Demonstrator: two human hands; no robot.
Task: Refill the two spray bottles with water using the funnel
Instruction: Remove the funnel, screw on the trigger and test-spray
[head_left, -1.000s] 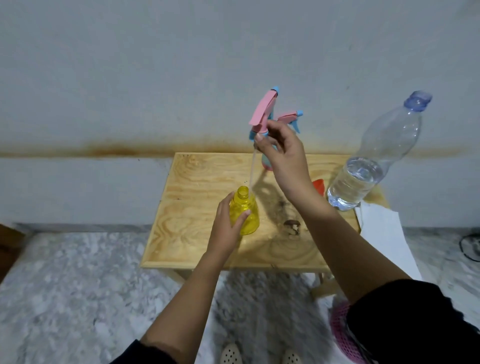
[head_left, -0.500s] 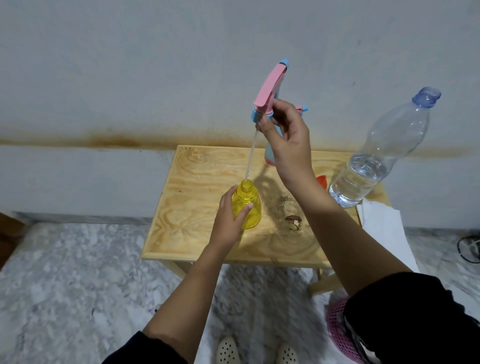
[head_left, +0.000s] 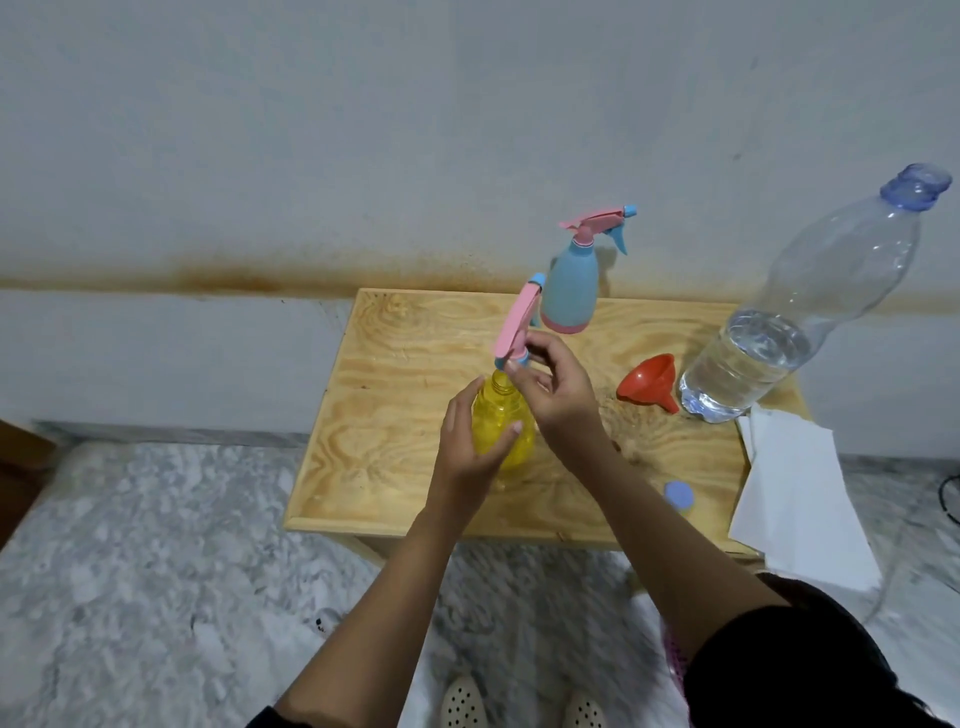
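A yellow spray bottle (head_left: 506, 415) stands on the wooden table (head_left: 395, 415), and my left hand (head_left: 467, 441) grips its body. My right hand (head_left: 556, 384) pinches the pink and blue spray head (head_left: 517, 322) at its collar, just above the bottle's open neck. A blue spray bottle (head_left: 571, 283) with its pink head on stands at the table's back. The red funnel (head_left: 649, 382) lies on its side to the right. Beside it stands a large clear water bottle (head_left: 779, 322), uncapped and partly full.
A blue bottle cap (head_left: 679, 496) lies near the table's front right edge. White paper (head_left: 795, 493) hangs off the right corner. A wall stands close behind the table. The floor is grey marble, and my shoes (head_left: 462, 704) show at the bottom.
My right hand has come down with the spray head from high above the yellow bottle to just over its neck. The left hand stays on the bottle. The camera view has shifted.
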